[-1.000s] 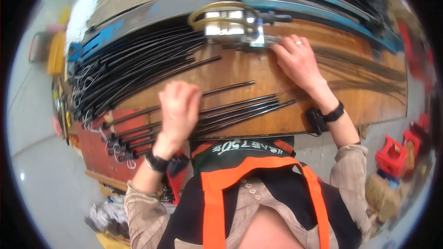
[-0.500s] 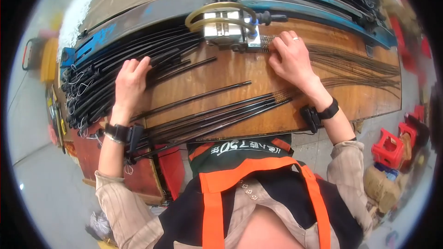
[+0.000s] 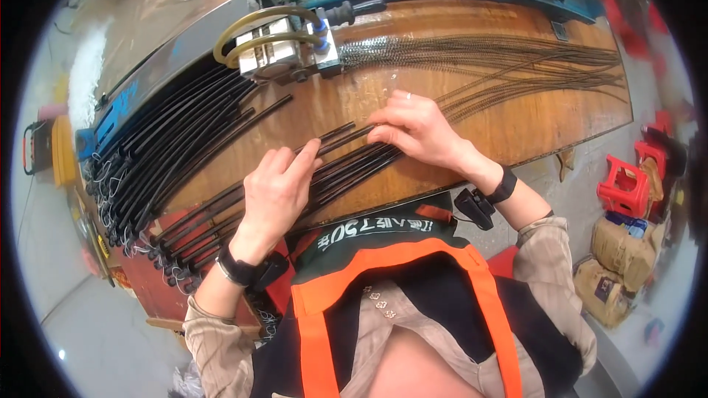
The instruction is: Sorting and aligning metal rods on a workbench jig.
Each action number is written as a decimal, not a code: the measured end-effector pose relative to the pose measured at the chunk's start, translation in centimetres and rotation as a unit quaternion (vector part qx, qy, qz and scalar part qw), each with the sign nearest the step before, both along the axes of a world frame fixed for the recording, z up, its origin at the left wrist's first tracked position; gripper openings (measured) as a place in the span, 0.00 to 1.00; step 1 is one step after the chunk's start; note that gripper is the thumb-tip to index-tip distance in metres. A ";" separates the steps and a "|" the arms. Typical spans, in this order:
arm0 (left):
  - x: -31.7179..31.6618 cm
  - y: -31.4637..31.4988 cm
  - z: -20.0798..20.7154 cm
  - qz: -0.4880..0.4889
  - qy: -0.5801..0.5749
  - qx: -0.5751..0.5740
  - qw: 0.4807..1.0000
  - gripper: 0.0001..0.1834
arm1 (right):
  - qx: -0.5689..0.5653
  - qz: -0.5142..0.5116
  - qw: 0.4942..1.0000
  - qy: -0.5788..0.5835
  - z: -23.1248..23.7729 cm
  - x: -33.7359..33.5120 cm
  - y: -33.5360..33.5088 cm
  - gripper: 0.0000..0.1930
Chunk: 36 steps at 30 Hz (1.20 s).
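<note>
Black rods (image 3: 354, 171) lie along near side of wooden table (image 3: 531, 130). Left hand (image 3: 276, 188) curled over them; exact grip hidden, cannot tell. Right hand (image 3: 413, 129) pinches one rod's tip. Beyond: coil springs (image 3: 501, 51), metal block (image 3: 274, 57) with yellowish tubes (image 3: 265, 12).
</note>
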<state>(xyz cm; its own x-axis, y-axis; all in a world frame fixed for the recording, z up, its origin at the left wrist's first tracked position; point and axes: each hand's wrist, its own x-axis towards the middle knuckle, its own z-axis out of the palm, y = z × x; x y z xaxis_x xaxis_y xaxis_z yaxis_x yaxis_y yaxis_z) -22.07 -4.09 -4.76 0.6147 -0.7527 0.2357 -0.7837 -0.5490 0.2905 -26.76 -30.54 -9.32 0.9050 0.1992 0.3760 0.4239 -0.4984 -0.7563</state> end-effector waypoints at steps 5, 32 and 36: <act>-0.4 -0.2 0.0 -0.024 0.021 0.017 0.999 0.15 | -0.086 0.014 0.994 -0.073 0.2 -0.8 -0.3 0.14; -2.0 0.9 -3.4 0.092 0.093 -0.090 0.987 0.14 | -0.355 -0.116 0.915 -0.156 0.7 5.1 -3.0 0.10; -0.4 2.2 -2.1 0.087 0.044 -0.095 0.991 0.13 | -0.385 -0.069 0.905 -0.167 1.1 5.8 -2.0 0.11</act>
<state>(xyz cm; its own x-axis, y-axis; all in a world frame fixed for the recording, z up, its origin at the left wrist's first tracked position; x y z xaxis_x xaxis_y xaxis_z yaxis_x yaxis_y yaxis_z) -22.44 -1.90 -6.90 0.7561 -0.5803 0.3026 -0.6486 -0.6028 0.4648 -21.00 -32.57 -8.17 0.8031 0.4115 0.4309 0.4574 -0.8892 -0.0033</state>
